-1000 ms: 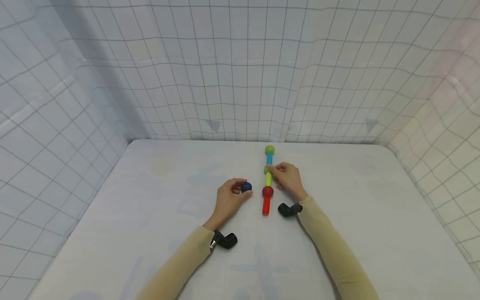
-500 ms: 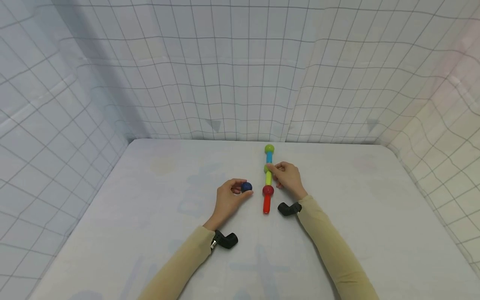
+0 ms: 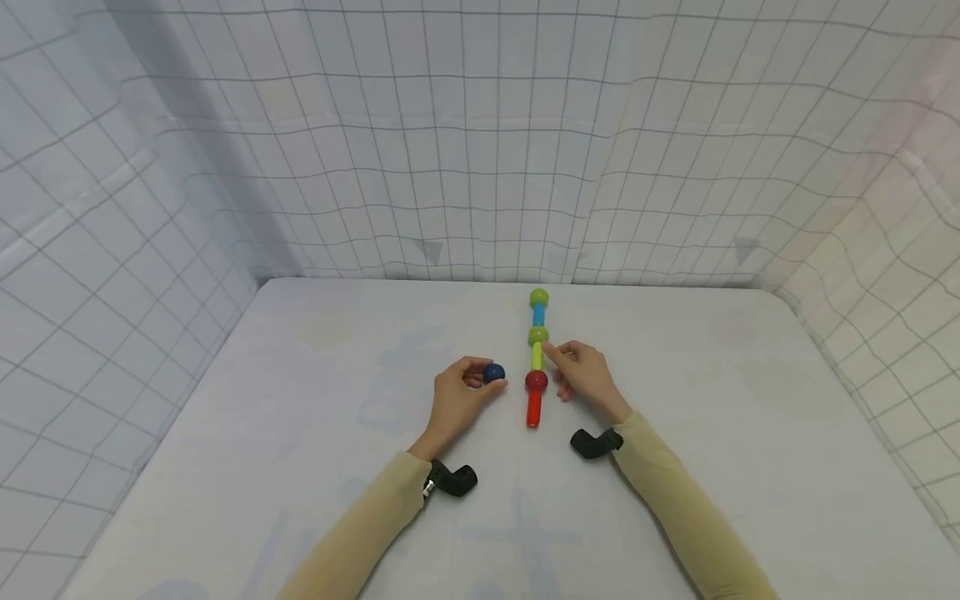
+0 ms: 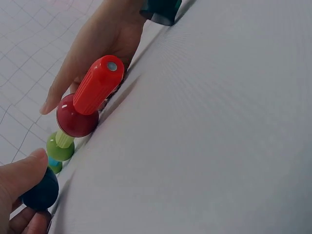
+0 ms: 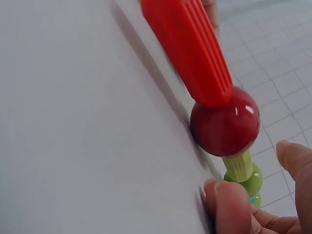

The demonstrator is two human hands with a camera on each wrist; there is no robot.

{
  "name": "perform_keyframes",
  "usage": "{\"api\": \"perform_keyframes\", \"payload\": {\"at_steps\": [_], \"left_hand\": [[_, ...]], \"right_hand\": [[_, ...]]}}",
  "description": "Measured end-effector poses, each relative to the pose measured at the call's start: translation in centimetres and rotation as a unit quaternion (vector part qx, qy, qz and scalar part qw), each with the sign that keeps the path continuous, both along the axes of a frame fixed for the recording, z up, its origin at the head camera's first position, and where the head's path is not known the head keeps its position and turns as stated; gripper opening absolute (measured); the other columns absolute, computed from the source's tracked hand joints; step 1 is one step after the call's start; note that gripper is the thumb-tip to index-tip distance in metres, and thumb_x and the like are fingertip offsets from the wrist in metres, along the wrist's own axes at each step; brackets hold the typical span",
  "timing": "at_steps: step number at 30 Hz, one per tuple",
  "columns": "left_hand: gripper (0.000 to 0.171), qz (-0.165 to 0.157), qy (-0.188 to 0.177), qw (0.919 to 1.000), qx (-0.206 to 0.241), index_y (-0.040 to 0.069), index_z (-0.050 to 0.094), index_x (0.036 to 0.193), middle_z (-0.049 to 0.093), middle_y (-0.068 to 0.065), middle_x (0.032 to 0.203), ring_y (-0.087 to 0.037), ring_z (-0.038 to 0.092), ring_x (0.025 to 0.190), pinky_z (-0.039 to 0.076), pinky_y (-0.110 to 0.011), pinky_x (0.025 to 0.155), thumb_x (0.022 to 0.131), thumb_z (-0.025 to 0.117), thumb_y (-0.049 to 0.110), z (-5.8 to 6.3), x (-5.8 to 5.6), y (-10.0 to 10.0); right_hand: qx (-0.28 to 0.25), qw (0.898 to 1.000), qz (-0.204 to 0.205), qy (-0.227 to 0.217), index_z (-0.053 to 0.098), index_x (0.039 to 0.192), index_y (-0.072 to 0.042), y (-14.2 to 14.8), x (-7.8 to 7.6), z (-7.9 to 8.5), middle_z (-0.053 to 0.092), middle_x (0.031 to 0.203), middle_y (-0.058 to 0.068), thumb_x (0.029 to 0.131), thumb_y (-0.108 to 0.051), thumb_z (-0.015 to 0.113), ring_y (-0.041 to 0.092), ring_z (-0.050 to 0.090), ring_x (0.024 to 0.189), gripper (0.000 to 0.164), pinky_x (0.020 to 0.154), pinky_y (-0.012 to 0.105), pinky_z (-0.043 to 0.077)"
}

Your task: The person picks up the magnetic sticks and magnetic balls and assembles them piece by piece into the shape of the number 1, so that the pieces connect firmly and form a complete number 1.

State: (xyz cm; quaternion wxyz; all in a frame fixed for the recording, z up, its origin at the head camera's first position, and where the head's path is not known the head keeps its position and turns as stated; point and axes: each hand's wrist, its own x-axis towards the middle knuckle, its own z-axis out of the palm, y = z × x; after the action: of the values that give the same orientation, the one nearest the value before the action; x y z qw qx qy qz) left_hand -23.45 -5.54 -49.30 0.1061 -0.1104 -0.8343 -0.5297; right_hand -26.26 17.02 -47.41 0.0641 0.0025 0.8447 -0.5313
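Note:
My left hand pinches a dark blue ball between thumb and fingers; the left wrist view also shows this ball. To its right lies a chain of toy rods and balls. From the far end it has a green ball, a blue rod, a second green ball, a yellow-green rod, a dark red ball and a red ribbed rod. My right hand is just right of the yellow-green rod, thumb and fingers apart, holding nothing; whether a fingertip touches it, I cannot tell.
The chain lies on a white table with faint printed shapes. White grid-patterned cloth rises behind and at both sides. A black wrist camera is on the left wrist, another black camera on the right.
My right hand has let go of the middle green ball and moved back toward me and slightly right. The left hand stays in place with the blue ball.

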Motion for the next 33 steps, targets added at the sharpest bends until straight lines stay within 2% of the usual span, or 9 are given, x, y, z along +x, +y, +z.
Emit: {"api": "perform_keyframes", "payload": {"at_steps": [8,13,22,28,33], "left_hand": [[0.036,0.008,-0.001,0.9999,0.013,0.006,0.067,0.107,0.067,-0.005,0.090,-0.014,0.062,0.077,0.051,-0.029,0.071,0.076,0.081,0.020,-0.1,0.0,-0.1],[0.036,0.016,-0.020,0.9993,0.026,0.006,0.067,0.104,0.066,-0.004,0.088,-0.013,0.063,0.076,0.052,-0.028,0.070,0.077,0.081,0.023,-0.1,0.1,-0.3],[0.036,0.020,-0.030,0.9984,0.044,0.006,0.066,0.103,0.067,-0.006,0.088,-0.015,0.065,0.077,0.052,-0.028,0.070,0.076,0.082,0.023,-0.1,0.4,-0.4],[0.037,0.022,-0.049,0.9977,0.041,0.007,0.066,0.101,0.066,-0.004,0.085,-0.014,0.064,0.074,0.053,-0.028,0.069,0.075,0.082,0.027,0.0,0.8,-0.5],[0.038,0.000,-0.075,0.9962,0.044,0.009,0.064,0.102,0.066,-0.002,0.084,-0.012,0.065,0.073,0.053,-0.028,0.068,0.076,0.082,0.031,-0.1,1.8,-0.8]], "right_hand": [[0.007,0.998,0.044,-0.042,0.062,0.095,-0.004,-0.1,2.9,-0.1,0.059,0.062,0.011,0.080,-0.060,0.065,0.023,0.057,0.042,0.058,0.044,0.034,0.050],[0.044,0.996,0.061,-0.048,0.062,0.081,-0.006,-0.8,3.8,0.1,0.058,0.056,0.009,0.075,-0.061,0.069,0.022,0.056,0.039,0.056,0.042,0.033,0.049],[0.097,0.993,0.058,-0.033,0.062,0.062,-0.008,-1.5,4.6,0.3,0.055,0.050,0.004,0.077,-0.059,0.068,0.017,0.053,0.038,0.054,0.039,0.027,0.044],[0.098,0.993,0.063,-0.019,0.062,0.063,-0.009,-1.7,4.8,0.4,0.054,0.050,0.002,0.083,-0.047,0.069,0.015,0.052,0.038,0.044,0.039,0.025,0.042],[0.084,0.994,0.070,-0.015,0.063,0.065,-0.009,-1.6,4.6,0.2,0.054,0.050,0.002,0.087,-0.040,0.068,0.014,0.051,0.037,0.038,0.039,0.024,0.042]]}}
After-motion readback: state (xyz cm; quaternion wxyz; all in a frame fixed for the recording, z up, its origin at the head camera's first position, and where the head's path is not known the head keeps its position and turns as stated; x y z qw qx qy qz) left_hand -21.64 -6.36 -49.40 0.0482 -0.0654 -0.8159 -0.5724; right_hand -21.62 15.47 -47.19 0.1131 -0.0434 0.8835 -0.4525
